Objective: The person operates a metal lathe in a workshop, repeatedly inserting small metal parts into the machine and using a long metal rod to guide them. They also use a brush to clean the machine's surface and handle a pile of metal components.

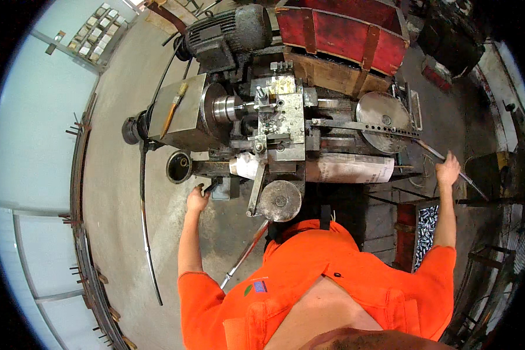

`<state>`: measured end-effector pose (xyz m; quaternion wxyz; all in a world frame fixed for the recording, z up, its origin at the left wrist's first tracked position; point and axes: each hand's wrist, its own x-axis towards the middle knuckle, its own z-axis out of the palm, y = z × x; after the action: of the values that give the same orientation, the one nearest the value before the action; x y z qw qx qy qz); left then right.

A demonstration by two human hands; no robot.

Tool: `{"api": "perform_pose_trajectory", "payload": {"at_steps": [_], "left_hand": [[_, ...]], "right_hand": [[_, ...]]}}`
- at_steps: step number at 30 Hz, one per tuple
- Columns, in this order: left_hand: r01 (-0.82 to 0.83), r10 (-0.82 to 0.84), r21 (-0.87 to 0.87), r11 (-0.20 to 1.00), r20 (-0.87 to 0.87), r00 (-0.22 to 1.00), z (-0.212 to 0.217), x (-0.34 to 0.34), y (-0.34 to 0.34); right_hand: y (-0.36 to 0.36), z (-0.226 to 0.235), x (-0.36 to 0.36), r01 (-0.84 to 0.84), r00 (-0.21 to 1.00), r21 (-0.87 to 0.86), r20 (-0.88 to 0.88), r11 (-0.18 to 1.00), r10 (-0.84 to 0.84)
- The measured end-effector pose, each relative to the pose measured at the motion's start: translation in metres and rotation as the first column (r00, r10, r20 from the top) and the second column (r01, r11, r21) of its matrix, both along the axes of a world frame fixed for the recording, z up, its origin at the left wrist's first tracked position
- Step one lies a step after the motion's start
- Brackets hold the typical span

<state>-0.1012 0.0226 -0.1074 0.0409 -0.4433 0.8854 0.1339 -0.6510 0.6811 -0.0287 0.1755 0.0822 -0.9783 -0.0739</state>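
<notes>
A long metal lever (430, 150) runs out from the perforated flat bar (367, 126) on the right of the lathe. My right hand (448, 170) is wrapped round it. To the left, my left hand (198, 199) is curled beside a grey box (223, 189) under the machine, close to a small dark piece at the fingertips; what the fingers hold cannot be made out. Above it, the chuck (224, 109) faces a worn tool slide (283, 125). A round metal disc (280, 200) is mounted at the front, in front of my body.
A wooden-handled brush (174, 111) lies on the headstock (175, 114). An electric motor (230, 35) and a red crate (341, 32) stand behind. A dark round pot (179, 167) sits left of the machine. Many small metal pieces (427, 227) fill a container near my right arm.
</notes>
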Motion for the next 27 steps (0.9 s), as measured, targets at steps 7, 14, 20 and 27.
{"api": "perform_pose_trajectory", "payload": {"at_steps": [7,14,20,27], "left_hand": [[-0.006,0.032,-0.147,0.989,0.174,0.984,-0.03,-0.027,0.018],[-0.186,0.175,-0.255,0.949,-0.066,0.982,-0.098,-0.029,0.046],[0.052,-0.045,-0.027,0.998,0.221,0.974,-0.035,-0.026,0.021],[-0.021,0.07,0.288,0.957,-0.16,0.985,0.04,0.03,-0.026]], "right_hand": [[-0.027,-0.001,0.103,-0.332,0.943,-0.327,-0.142,0.885,0.301],[-0.043,0.012,0.113,-0.313,0.946,-0.569,-0.118,0.76,0.302],[-0.162,0.122,0.096,-0.511,0.787,-0.669,-0.11,0.54,0.608],[-0.38,0.172,0.147,-0.874,0.051,-0.472,-0.321,-0.113,0.946]]}}
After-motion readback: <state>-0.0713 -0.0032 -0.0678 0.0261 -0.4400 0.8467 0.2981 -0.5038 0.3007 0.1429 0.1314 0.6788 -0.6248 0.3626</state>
